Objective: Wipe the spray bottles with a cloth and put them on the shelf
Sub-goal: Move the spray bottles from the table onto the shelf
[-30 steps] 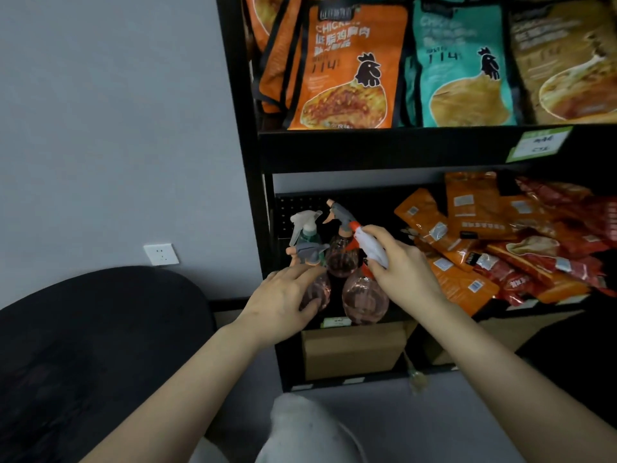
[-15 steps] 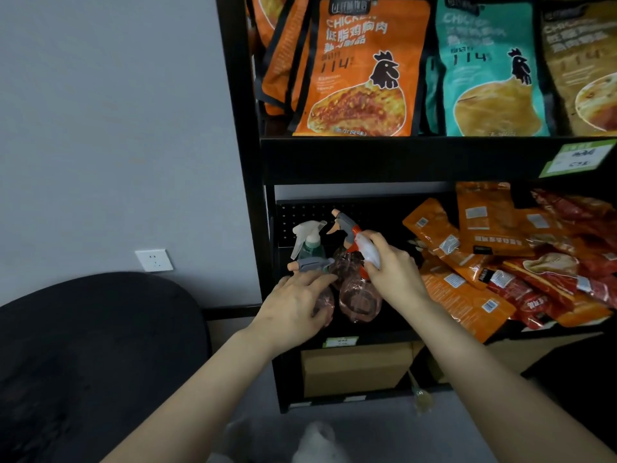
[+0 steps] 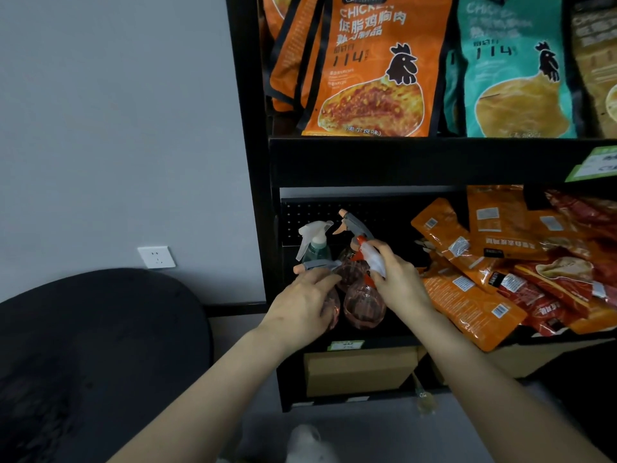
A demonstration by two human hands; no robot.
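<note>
Your right hand (image 3: 399, 285) has its grip closed around the white-and-orange trigger head of the front pink spray bottle (image 3: 364, 304), which stands on the lower shelf (image 3: 347, 340) just left of the heap of orange snack packets (image 3: 467, 295). Your left hand (image 3: 300, 309) curls round the second pink spray bottle (image 3: 332, 304), touching the first on its left; the fingers lie over its neck, just under its grey trigger head (image 3: 317, 265).

Compared with half a second ago, the front pink spray bottle sits a little further in on the shelf and more upright, and both of your hands have closed in with it, so the two pink bottles now touch. The view has also shifted upward.

Behind the front pink spray bottle stands a third pink bottle with a grey and orange nozzle (image 3: 352, 225), and to its left a green spray bottle (image 3: 315, 248) with a white trigger, both against the perforated back panel. A white cloth (image 3: 309, 444) shows at the bottom edge, well below the shelf. Left of the shelf unit are a wall socket (image 3: 156, 257) and a dark chair (image 3: 93, 355).
</note>
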